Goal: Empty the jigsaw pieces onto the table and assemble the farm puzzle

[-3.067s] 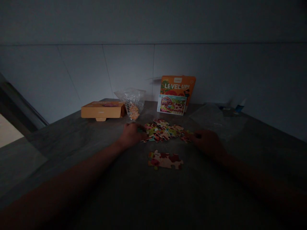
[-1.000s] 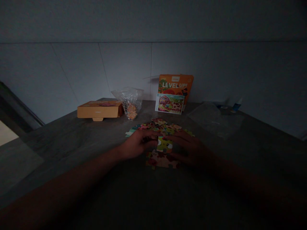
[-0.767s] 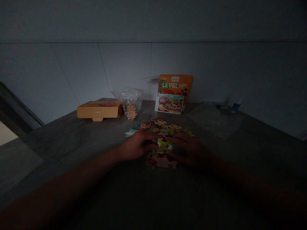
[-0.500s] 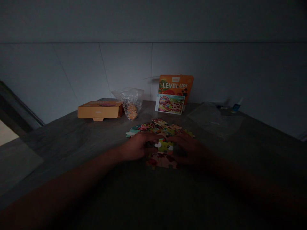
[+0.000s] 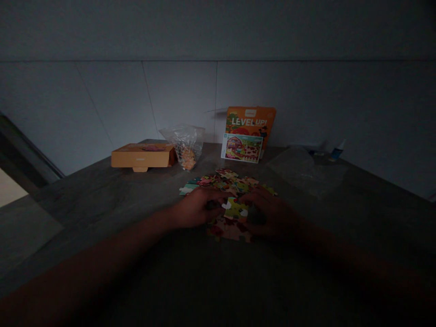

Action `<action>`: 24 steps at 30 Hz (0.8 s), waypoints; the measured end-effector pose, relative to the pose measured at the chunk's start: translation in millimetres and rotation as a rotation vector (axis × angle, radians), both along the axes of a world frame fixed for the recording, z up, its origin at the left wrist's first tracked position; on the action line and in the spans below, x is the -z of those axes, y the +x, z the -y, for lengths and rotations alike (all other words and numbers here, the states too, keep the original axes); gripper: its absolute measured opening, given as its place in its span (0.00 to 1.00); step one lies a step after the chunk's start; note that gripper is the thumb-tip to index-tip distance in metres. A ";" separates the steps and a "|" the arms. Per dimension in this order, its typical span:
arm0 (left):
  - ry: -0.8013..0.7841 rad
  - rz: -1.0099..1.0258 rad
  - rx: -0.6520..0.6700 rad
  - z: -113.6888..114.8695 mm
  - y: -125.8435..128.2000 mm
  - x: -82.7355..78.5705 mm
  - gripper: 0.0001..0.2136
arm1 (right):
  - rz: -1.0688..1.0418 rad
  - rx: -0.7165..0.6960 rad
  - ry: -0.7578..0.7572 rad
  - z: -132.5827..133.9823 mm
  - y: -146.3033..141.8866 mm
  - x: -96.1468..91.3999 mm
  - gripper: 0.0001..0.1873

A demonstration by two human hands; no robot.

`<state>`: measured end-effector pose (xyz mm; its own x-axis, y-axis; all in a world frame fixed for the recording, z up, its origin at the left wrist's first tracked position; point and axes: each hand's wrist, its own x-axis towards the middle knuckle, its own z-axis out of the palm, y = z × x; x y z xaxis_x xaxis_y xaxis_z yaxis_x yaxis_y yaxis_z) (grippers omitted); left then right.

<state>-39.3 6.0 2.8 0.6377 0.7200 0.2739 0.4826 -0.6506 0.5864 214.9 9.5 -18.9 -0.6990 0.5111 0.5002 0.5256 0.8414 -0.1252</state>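
In the dim head view a jigsaw puzzle piece, yellow-green with white patches, sits between my two hands. My left hand grips its left side, index finger at the top and thumb lower down. From the other side my right hand has its fingertips at the piece's right edge, mostly in shadow. Below the piece lie joined pinkish puzzle pieces. Beyond my fingers spreads a heap of loose, colourful puzzle pieces. My fingers hide part of both groups.
An orange box and a clear plastic bag with orange pieces stand back left. A picture card leans on an orange "LEVEL UP!" package by the wall. Another clear bag and a small blue-and-white bottle are right.
The yellow-green puzzle piece has turned slightly clockwise between my hands. My right fingers have shifted a little to the right; my left hand is nearly still.
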 end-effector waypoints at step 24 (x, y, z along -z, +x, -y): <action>0.185 -0.256 -0.641 -25.0 -16.0 8.6 0.14 | 0.151 0.812 -0.072 -18.4 22.7 -4.7 0.17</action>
